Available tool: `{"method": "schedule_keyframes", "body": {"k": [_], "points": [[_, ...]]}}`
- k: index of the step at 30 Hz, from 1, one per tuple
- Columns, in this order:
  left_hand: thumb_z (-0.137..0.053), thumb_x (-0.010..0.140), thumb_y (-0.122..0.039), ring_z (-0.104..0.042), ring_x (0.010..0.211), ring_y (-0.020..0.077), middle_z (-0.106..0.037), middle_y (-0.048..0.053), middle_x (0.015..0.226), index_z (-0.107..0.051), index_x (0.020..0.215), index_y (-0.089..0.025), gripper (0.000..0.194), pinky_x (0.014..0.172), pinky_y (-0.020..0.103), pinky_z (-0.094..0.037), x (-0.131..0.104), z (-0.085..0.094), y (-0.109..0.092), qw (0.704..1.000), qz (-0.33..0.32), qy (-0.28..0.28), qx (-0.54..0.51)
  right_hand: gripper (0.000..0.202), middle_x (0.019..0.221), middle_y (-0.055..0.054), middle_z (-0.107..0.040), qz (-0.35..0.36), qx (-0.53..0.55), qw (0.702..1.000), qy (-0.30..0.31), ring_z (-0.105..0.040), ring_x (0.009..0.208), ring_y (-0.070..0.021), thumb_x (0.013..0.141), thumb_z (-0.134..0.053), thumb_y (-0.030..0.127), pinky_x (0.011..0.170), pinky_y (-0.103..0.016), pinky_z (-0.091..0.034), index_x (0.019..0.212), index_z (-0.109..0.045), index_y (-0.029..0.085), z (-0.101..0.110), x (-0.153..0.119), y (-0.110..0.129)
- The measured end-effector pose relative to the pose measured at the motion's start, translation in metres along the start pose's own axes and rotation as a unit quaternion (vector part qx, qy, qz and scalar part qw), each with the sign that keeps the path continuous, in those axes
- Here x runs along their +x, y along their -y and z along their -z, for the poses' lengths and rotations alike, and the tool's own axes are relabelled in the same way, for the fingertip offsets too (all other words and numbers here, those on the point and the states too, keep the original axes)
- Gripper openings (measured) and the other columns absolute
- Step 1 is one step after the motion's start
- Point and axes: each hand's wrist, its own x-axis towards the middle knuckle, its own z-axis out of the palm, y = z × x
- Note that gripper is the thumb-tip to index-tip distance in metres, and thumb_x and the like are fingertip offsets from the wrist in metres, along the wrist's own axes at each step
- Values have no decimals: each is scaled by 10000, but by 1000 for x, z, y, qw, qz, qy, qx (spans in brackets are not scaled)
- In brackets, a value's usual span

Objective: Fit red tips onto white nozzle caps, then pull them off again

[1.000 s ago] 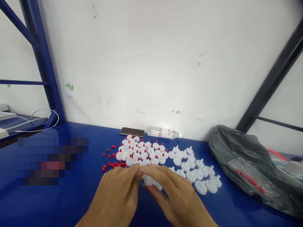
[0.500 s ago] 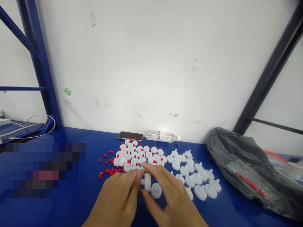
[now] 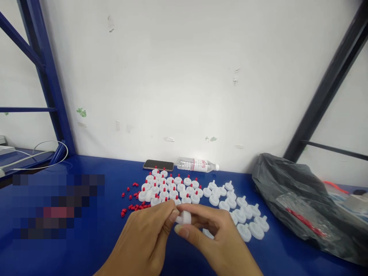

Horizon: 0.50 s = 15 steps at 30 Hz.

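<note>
In front of me, my right hand [image 3: 211,234] holds a white nozzle cap [image 3: 186,217] sideways between thumb and fingers, its spout pointing left. The thumb and fingers of my left hand [image 3: 148,230] are pinched at the spout's end; whatever lies between them is hidden. Behind my hands stand several white nozzle caps with red tips [image 3: 172,187], packed close together. Small loose red tips [image 3: 139,207] lie to the left of that group. On the right are several white nozzle caps without red tips [image 3: 230,203], some partly covered by my right hand.
A phone [image 3: 158,165] and a clear plastic bottle [image 3: 197,165] lie along the wall at the back of the blue table [image 3: 97,184]. A black plastic bag [image 3: 287,191] spreads over the right side. Blurred-out squares cover part of the left side.
The cap in my hands has moved slightly right and up, and my right fingers have closed around it. The single white cap that stood between my hands is no longer visible there.
</note>
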Motion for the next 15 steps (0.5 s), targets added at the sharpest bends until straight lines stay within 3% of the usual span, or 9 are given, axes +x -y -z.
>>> {"method": "schedule_keyframes", "body": {"k": [4, 6, 8, 9, 11, 13, 15], "points": [[-343, 1069, -345, -543, 553, 131, -604, -34, 645, -481, 724, -230, 389, 551, 247, -370, -2, -9, -4, 997, 73, 15, -9, 305, 1041, -28, -812, 113, -151, 980, -58, -775, 896, -208, 868, -777, 336, 842, -275, -629, 1165, -781, 262, -4, -1, -9], [-330, 1067, -382, -547, 578, 140, -613, -27, 657, -496, 722, -228, 413, 570, 257, -368, -1, -5, -2, 993, 114, 15, -9, 310, 1154, -33, -789, 218, -230, 945, -83, -765, 1011, -214, 910, -726, 254, 921, -280, -613, 1219, -747, 258, 0, -3, -13], [-310, 1056, -435, -514, 569, 151, -573, -21, 624, -470, 681, -227, 457, 555, 274, -344, 2, 8, 7, 987, 161, -1, 8, 335, 1223, -37, -764, 294, -298, 896, -146, -745, 1085, -215, 940, -660, 169, 969, -288, -596, 1259, -714, 257, 12, -4, -13], [-301, 1046, -475, -457, 533, 151, -512, -26, 579, -423, 647, -231, 484, 524, 284, -312, 3, 17, 13, 982, 186, -18, 22, 338, 1229, -38, -761, 302, -330, 874, -190, -742, 1091, -220, 948, -638, 151, 974, -304, -595, 1261, -706, 259, 21, -5, -12], [-295, 1026, -525, -395, 516, 153, -406, -34, 533, -333, 611, -240, 505, 523, 297, -292, 7, 37, 27, 971, 227, -65, 46, 280, 1178, -40, -773, 250, -370, 851, -276, -750, 1047, -249, 946, -655, 213, 932, -349, -608, 1215, -711, 264, 40, -5, -7], [-282, 1024, -540, -370, 525, 154, -364, -38, 540, -292, 610, -243, 510, 535, 306, -278, 10, 52, 36, 964, 243, -90, 63, 214, 1108, -34, -776, 177, -370, 862, -298, -748, 983, -257, 951, -655, 298, 867, -370, -609, 1156, -709, 272, 53, -3, -3], [-286, 1027, -510, -407, 558, 163, -417, -32, 569, -339, 631, -240, 483, 565, 308, -285, 13, 57, 37, 965, 239, -57, 97, 172, 1095, -36, -758, 142, -350, 888, -264, -726, 973, -249, 970, -617, 319, 841, -366, -590, 1114, -699, 270, 55, -1, 0]]}}
